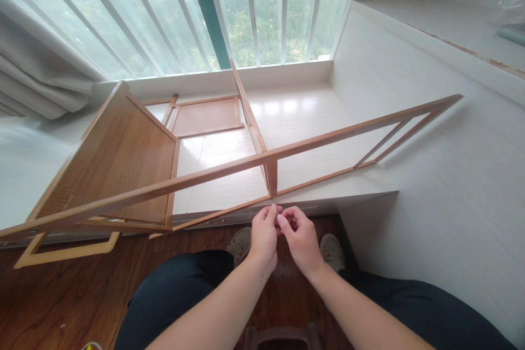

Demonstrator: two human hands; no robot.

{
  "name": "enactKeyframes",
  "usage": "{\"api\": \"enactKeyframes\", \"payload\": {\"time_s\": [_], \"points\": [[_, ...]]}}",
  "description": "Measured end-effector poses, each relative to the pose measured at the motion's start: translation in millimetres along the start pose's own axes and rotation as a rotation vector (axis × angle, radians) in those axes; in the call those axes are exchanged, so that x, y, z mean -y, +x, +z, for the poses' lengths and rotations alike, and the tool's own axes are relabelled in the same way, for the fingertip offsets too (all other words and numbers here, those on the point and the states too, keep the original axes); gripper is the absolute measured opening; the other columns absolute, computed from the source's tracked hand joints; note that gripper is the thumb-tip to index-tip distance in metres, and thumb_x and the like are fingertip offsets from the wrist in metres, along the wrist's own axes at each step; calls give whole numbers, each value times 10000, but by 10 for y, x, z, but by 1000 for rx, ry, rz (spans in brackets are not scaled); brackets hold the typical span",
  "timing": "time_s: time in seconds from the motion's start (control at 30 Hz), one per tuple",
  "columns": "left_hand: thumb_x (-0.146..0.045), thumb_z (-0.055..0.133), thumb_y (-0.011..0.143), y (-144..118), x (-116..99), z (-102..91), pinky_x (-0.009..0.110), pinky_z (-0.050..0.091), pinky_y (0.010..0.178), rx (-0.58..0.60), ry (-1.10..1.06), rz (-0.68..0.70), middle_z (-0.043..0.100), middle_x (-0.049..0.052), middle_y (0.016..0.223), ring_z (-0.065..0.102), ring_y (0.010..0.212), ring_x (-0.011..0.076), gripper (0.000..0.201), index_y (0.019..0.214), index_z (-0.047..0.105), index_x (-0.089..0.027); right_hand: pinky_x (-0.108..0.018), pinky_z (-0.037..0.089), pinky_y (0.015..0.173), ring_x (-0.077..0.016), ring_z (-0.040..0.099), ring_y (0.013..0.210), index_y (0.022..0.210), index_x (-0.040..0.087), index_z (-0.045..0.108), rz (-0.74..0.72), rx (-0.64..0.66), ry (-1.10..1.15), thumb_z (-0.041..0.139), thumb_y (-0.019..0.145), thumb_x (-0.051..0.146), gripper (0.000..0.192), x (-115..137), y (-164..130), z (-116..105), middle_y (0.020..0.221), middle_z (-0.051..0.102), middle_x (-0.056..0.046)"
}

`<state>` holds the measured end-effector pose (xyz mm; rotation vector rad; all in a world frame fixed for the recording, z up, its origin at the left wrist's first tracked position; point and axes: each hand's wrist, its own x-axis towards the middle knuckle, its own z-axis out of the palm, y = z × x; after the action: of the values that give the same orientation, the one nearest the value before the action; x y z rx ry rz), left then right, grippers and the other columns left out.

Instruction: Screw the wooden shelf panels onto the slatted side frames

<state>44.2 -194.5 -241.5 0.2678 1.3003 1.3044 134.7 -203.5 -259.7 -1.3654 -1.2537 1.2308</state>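
Note:
My left hand and my right hand meet in the middle, fingertips pinched close together. Something small and dark shows between the fingertips, too small to name. Just beyond them stands a partly assembled wooden frame, with a long upper rail and a thinner lower rail. A crosspiece runs back from its middle toward the window, joined at a short upright. At the left, a wooden panel stands tilted against the frame. My hands are apart from the wood.
Another wooden panel lies on the pale window ledge. A light wooden handle-shaped piece juts out at lower left. White bars cross the window, a grey curtain hangs left, and a brown stool is below me.

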Motion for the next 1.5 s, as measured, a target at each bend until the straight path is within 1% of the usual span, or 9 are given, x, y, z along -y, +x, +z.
{"api": "enactKeyframes", "payload": {"time_s": [0.2, 0.43, 0.57, 0.73, 0.83, 0.93, 1.1, 1.37, 1.5], "points": [[-475, 837, 667, 18, 26, -19, 212, 400, 559, 12, 9, 1, 608, 0, 704, 542, 650, 112, 394, 793, 668, -141, -268, 493, 655, -169, 619, 672, 848, 222, 627, -30, -17, -69, 605, 942, 411, 213, 34, 2, -23, 760, 687, -18], [-511, 844, 665, 12, 18, -8, 208, 381, 547, 13, 10, -3, 587, -3, 659, 515, 610, 106, 431, 791, 668, -138, -276, 528, 660, -189, 649, 718, 881, 227, 642, 6, -13, 0, 591, 947, 440, 229, 18, 4, -20, 804, 705, -39], [-545, 862, 637, 17, 16, 1, 206, 371, 530, 15, 9, -3, 570, -8, 635, 514, 583, 102, 477, 785, 674, -133, -271, 524, 624, -182, 617, 680, 864, 222, 641, 26, -20, 39, 588, 939, 473, 267, 33, 11, -19, 749, 666, -31], [-551, 861, 639, 38, 31, -7, 200, 360, 508, 16, 25, 3, 552, -17, 639, 492, 561, 87, 485, 793, 679, -128, -255, 464, 560, -162, 557, 600, 818, 223, 627, 78, -37, 117, 618, 908, 489, 281, 54, 21, -28, 646, 593, 6], [-544, 853, 648, 49, 40, -13, 200, 353, 499, 24, 36, 1, 548, -20, 642, 480, 545, 81, 482, 810, 679, -125, -246, 422, 520, -142, 514, 552, 808, 221, 606, 94, -41, 145, 606, 914, 489, 288, 57, 27, -23, 618, 569, 19], [-541, 841, 658, 54, 45, -15, 203, 345, 489, 25, 37, 8, 538, -27, 629, 460, 523, 77, 471, 807, 671, -127, -242, 407, 498, -127, 482, 518, 803, 218, 597, 106, -37, 183, 595, 919, 494, 299, 56, 34, -7, 600, 552, 30], [-552, 837, 658, 62, 58, -22, 208, 355, 498, 18, 47, 12, 544, -23, 629, 468, 530, 82, 475, 801, 673, -129, -230, 393, 470, -104, 449, 474, 785, 213, 588, 136, -33, 242, 617, 899, 500, 311, 29, 51, 9, 575, 546, 42], [-562, 828, 668, 84, 78, -36, 209, 344, 483, 11, 53, 25, 540, -21, 633, 467, 520, 82, 484, 808, 675, -125, -197, 273, 374, -71, 384, 395, 757, 203, 563, 237, 6, 338, 660, 833, 544, 362, -57, 100, 19, 518, 533, 58], [-526, 831, 672, 67, 59, -25, 199, 341, 462, 16, 41, 21, 539, -23, 630, 458, 499, 73, 452, 798, 662, -126, -176, 252, 353, -56, 372, 375, 750, 198, 553, 291, 42, 368, 669, 814, 543, 369, -97, 111, 28, 513, 544, 59]]}}
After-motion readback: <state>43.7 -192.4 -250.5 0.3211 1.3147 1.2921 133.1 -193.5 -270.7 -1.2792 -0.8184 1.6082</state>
